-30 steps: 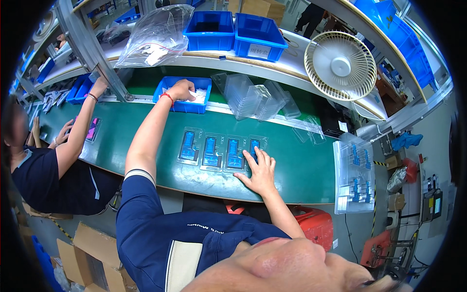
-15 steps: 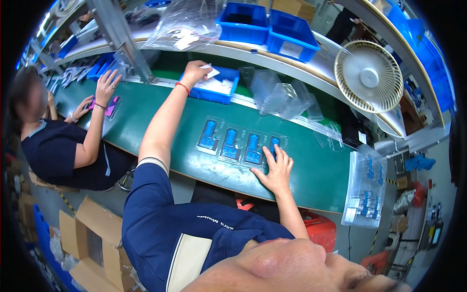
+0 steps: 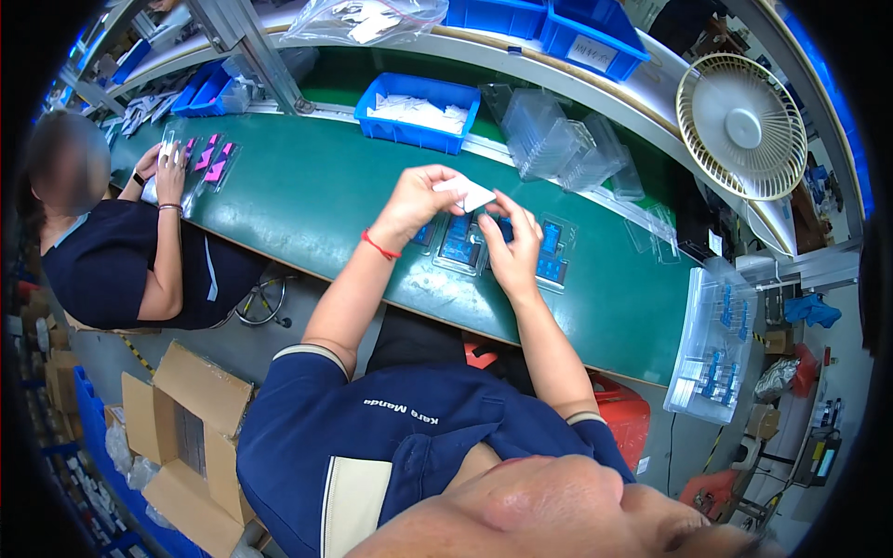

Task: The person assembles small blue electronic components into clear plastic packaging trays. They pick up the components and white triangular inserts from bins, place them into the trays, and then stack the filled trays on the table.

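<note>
My left hand (image 3: 426, 200) pinches a small white card or sheet (image 3: 474, 194) above the green table. Close to the card's right corner, my right hand (image 3: 513, 244) has its thumb and forefinger apart; whether a fingertip touches the corner is hard to see. Below both hands lie several clear plastic blister trays with blue pieces, among them one tray (image 3: 458, 247) under the card and another tray (image 3: 553, 251) right of my right hand. My hands partly cover the others.
Behind my hands stands a blue bin (image 3: 416, 134) of white pieces. Stacked clear trays (image 3: 558, 139) lean beside it. A clear box (image 3: 712, 344) with blue pieces is at the table's right end, a fan (image 3: 741, 127) above. At left, a co-worker (image 3: 121, 242) handles pink-marked pieces.
My left hand has come back from the blue bin with the white card to above the trays. My right hand has lifted off the right-hand tray and moved up to the card.
</note>
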The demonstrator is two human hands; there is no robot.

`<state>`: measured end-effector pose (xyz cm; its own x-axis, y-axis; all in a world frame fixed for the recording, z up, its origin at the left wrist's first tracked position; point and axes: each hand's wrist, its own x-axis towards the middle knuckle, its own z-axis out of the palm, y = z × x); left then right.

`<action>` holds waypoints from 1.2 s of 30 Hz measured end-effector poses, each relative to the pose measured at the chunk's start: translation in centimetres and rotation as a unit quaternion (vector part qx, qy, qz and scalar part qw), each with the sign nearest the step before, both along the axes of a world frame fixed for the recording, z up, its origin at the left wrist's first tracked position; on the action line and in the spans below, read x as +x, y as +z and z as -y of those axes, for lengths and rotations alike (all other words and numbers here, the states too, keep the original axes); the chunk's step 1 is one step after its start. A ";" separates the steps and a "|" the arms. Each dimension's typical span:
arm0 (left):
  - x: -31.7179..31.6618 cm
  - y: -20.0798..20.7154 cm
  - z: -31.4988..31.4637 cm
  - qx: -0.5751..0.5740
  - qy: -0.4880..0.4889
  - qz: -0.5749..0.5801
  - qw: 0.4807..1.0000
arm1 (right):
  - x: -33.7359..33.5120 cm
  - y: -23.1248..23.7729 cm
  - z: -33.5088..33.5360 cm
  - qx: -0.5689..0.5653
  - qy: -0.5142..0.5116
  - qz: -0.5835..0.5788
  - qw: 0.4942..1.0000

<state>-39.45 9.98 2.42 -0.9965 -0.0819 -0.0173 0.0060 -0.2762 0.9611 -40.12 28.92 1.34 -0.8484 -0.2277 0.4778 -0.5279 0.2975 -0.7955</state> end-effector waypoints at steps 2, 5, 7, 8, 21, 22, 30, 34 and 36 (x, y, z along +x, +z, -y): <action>1.6 0.4 -1.0 -0.011 -0.001 0.009 1.000 | -1.0 -0.3 1.4 -0.016 0.000 0.014 1.000; 3.6 1.5 -0.7 0.024 0.047 0.038 0.998 | -1.8 -1.8 1.9 -0.069 0.008 0.037 0.997; 4.4 0.5 0.9 -0.026 0.053 0.051 0.997 | -1.7 -2.4 1.5 -0.056 0.013 0.081 0.995; 4.7 -0.3 1.6 -0.055 0.059 0.056 0.995 | -1.6 -2.7 1.2 -0.051 0.029 0.119 0.991; 1.9 1.0 4.9 -0.613 0.218 -0.075 0.755 | 0.4 -1.0 1.4 0.163 -0.004 -0.107 0.981; 0.3 1.6 5.6 -0.612 0.224 -0.104 0.751 | 0.3 -1.2 1.3 0.160 -0.003 -0.108 0.981; -17.1 2.2 6.3 -0.665 0.118 0.084 0.733 | -0.1 -1.4 1.2 0.138 0.022 -0.114 0.984; -20.1 0.6 5.4 -0.686 0.090 0.147 0.707 | -0.4 -1.3 1.0 0.134 0.021 -0.105 0.985; -20.1 1.0 5.4 -0.689 0.054 0.171 0.702 | -0.3 -1.2 1.0 0.129 0.026 -0.096 0.987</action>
